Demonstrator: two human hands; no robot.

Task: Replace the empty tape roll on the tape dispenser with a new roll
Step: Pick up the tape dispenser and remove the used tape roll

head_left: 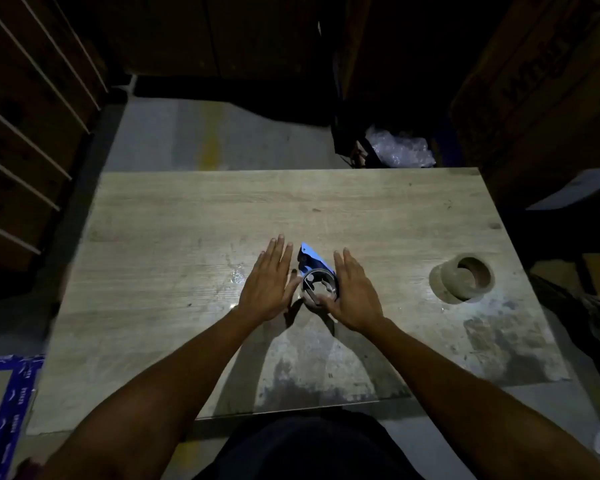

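A blue tape dispenser lies in the middle of the wooden table, its round hub with a thin roll core facing up. My left hand hovers flat just left of it, fingers together and extended, holding nothing. On the dispenser's right side is my right hand, fingers extended, with the thumb touching the near rim of the core. A full brown tape roll rests on its side at the right of the table, away from both hands.
Cardboard boxes stand at the right and back. Shelving runs along the left. A bag of clear plastic wrap sits beyond the table's far edge. A box with blue tape is on the floor at lower left.
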